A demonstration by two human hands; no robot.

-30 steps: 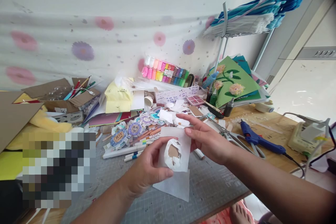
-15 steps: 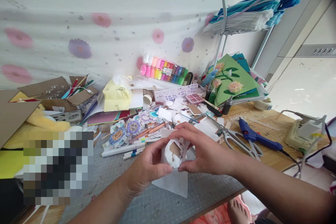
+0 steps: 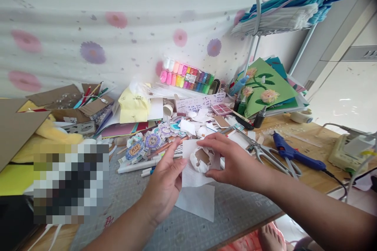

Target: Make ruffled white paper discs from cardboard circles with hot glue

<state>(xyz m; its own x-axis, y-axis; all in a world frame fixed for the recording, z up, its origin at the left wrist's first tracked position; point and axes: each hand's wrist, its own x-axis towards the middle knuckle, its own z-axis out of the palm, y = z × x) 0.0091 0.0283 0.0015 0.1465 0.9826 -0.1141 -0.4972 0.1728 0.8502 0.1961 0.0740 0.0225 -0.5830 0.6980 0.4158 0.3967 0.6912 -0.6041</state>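
Note:
In the middle of the head view is a small round brown cardboard piece (image 3: 202,157) with crumpled white paper folded around its rim. My right hand (image 3: 235,162) curves around its right side, thumb below and fingers above. Behind the round piece stands a white paper sheet (image 3: 191,179). My left hand (image 3: 166,184) has the sheet's left edge between thumb and fingers, with the index finger pointing up. Another white sheet (image 3: 198,203) lies on the grey cutting mat (image 3: 141,211) just below the hands.
Paper scraps, pens (image 3: 138,165) and crocheted-looking badges (image 3: 153,139) crowd the table behind my hands. Scissors (image 3: 273,157) and a blue glue gun (image 3: 297,157) lie at right. Cardboard boxes (image 3: 59,114) stand at left; a power strip (image 3: 338,153) sits far right.
My left hand has moved off the round piece to the left and now holds the sheet's edge. The sheet is spread wider behind the piece, which my right hand keeps.

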